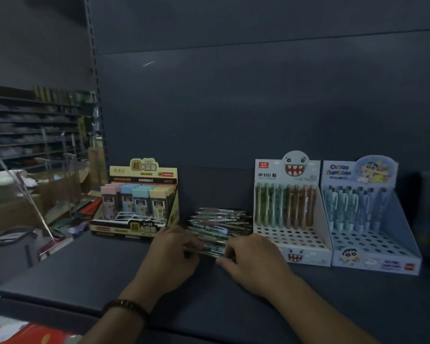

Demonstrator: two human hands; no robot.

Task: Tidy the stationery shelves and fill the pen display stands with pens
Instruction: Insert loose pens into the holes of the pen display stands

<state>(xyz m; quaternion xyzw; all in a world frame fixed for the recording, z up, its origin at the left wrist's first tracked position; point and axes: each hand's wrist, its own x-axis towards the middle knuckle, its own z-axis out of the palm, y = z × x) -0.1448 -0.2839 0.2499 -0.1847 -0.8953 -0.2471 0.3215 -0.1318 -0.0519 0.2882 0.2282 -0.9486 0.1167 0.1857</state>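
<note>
Dim shop aisle, dark shelf (pixel 85 269). We note left hand (pixel 174 252) and right hand (pixel 253 256) each curled round 1 end of a small bunch from the loose pens (pixel 219 219) piled just beyond them, long axes left-right. Monster display stand (pixel 293 242) sits just right of the right hand, nearer it. Fingertips hidden; bunch count unreadable in blur.

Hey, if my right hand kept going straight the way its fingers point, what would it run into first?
The pile of loose pens: your right hand points left, fingers seemingly gripping the pile's near edge. Just beyond those pens is your left hand, though depth is unclear.
</note>
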